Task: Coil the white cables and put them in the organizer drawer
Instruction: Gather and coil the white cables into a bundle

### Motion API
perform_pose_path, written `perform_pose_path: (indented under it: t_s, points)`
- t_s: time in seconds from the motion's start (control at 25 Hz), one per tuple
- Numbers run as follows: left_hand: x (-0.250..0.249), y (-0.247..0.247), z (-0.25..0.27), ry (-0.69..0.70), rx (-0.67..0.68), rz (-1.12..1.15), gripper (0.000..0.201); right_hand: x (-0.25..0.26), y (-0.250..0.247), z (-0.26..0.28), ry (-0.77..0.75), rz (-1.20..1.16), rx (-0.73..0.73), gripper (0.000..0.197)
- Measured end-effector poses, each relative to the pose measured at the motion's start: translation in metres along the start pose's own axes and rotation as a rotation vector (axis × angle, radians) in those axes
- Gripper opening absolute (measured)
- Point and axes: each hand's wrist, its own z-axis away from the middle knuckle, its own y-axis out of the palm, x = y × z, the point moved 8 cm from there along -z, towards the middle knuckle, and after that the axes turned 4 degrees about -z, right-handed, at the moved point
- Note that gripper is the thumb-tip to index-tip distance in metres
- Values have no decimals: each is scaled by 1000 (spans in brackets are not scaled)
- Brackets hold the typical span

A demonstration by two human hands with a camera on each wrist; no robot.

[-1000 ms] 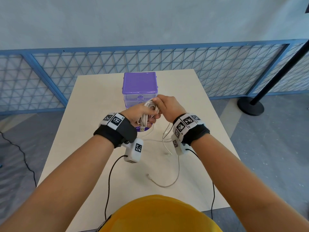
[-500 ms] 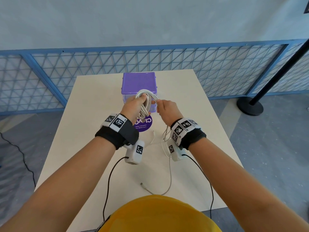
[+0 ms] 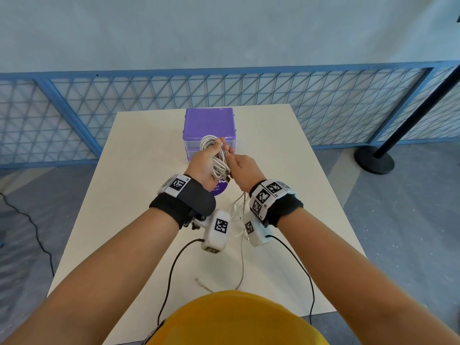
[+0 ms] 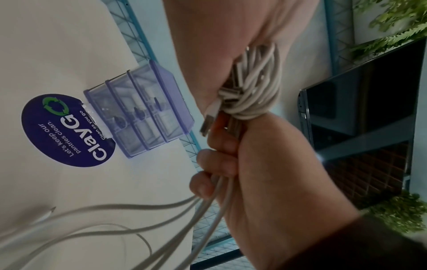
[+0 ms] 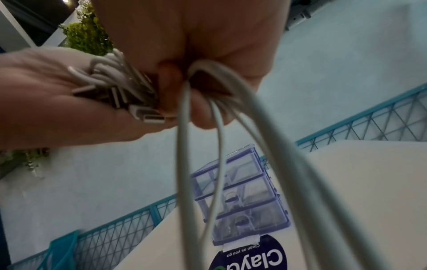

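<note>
We see the left hand point(image 3: 202, 161) curled round a coil of white cables point(image 3: 216, 155), held up just in front of the purple organizer point(image 3: 209, 123). Just beside it, the right hand point(image 3: 245, 169) grips the loose strands point(image 5: 184, 164), which trail down to the tabletop point(image 3: 286, 170) beneath both wrists.

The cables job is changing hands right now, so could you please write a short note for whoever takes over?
Left hand: grips the coil of white cables, raised in front of the organizer.
Right hand: pinches the loose strands just below the coil.
Tails: trail down across the table; one plug end lies near the front edge.
Organizer: stands at the far middle of the table, by a purple sticker; all three drawers look closed.
Done: much of the cable is coiled.
Left: wind in the tails, open a drawer, place the coil inside.
</note>
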Motion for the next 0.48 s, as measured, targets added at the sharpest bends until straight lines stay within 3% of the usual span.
perform_pose_path:
  t_s: [0.32,0.48]
  points:
    - [-21,-23,-17,111,-165,-67,25,-7,14,12,-24,41,80,36]
    - [-57,-53,-25,283,-341,-299,23,-29,25,24,38,165,202,27]
